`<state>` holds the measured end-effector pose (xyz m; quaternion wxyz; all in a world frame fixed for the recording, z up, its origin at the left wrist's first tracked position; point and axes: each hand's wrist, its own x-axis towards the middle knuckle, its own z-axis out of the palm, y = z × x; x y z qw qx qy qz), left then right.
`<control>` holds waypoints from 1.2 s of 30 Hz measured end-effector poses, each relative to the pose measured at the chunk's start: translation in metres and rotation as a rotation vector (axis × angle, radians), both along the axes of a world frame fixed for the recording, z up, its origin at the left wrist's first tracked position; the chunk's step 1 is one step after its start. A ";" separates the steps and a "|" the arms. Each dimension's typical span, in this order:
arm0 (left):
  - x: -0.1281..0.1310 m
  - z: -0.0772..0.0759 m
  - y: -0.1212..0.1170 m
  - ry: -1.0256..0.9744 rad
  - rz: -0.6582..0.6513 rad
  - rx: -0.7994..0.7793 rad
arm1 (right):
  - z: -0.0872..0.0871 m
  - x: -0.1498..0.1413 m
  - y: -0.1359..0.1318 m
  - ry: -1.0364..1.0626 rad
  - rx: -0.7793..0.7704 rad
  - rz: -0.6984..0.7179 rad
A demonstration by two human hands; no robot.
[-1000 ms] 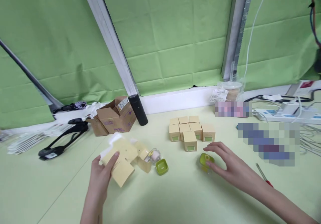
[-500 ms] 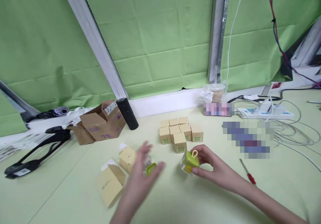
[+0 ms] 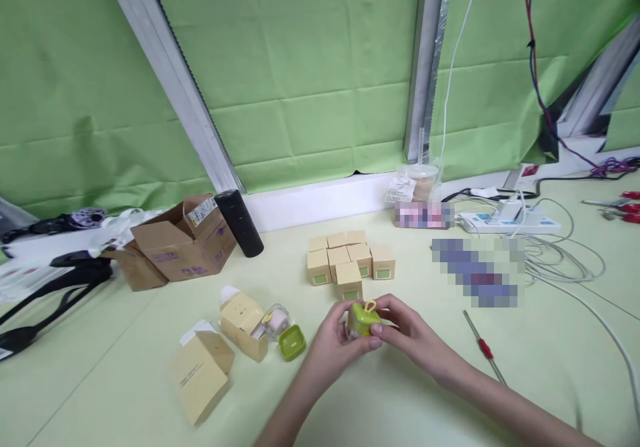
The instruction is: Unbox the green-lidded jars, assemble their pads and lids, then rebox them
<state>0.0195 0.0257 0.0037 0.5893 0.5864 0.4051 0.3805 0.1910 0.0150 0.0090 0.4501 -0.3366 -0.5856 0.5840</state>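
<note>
1. A green-lidded container with a yellow loop is held between both hands, just in front of the box cluster.
2. The left hand is curled round the container's left side, its grip partly closed on it.
3. By the right hand the right side is pinched, with a narrow grip and the thumb set against the lid.
4. To the front left of the cluster, a green dish, a clear container and two opened cartons are laid on the worktop.
5. Farther left of it, a cardboard box and a black bottle are placed.
6. A red-handled screwdriver is seen to its front right.
</note>
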 end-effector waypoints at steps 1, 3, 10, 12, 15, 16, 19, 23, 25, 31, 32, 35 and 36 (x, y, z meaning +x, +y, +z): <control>-0.001 0.000 -0.003 0.049 0.015 0.039 | 0.000 -0.001 -0.001 -0.006 -0.012 -0.019; -0.003 0.002 -0.009 0.133 0.028 0.125 | 0.000 -0.001 -0.002 -0.026 -0.037 -0.076; -0.002 -0.002 -0.014 0.377 0.078 0.181 | 0.001 0.012 0.009 0.311 -0.222 -0.296; -0.004 -0.007 -0.012 0.434 0.114 0.174 | 0.006 0.021 0.015 0.416 -0.265 -0.367; -0.006 -0.008 -0.010 0.496 0.126 0.154 | 0.011 0.025 0.018 0.455 -0.290 -0.382; -0.006 -0.006 -0.011 0.506 0.140 0.159 | 0.012 0.024 0.016 0.444 -0.292 -0.365; -0.002 0.005 -0.017 0.483 0.204 0.221 | 0.012 0.011 0.003 0.366 -0.263 -0.297; 0.009 0.018 -0.031 0.338 0.136 0.209 | 0.008 -0.008 -0.016 0.190 -0.134 -0.270; 0.014 0.019 -0.036 0.232 0.097 0.159 | 0.007 -0.012 -0.022 0.130 -0.085 -0.282; 0.010 0.013 -0.037 0.107 0.134 0.254 | 0.009 0.000 -0.012 0.264 -0.191 -0.345; 0.009 0.012 -0.036 0.095 0.157 0.263 | 0.010 0.004 -0.008 0.288 -0.199 -0.384; 0.010 0.011 -0.034 0.018 0.201 0.173 | 0.012 0.014 0.002 0.276 -0.138 -0.511; 0.011 0.010 -0.034 0.002 0.199 0.138 | 0.011 0.014 0.002 0.256 -0.116 -0.531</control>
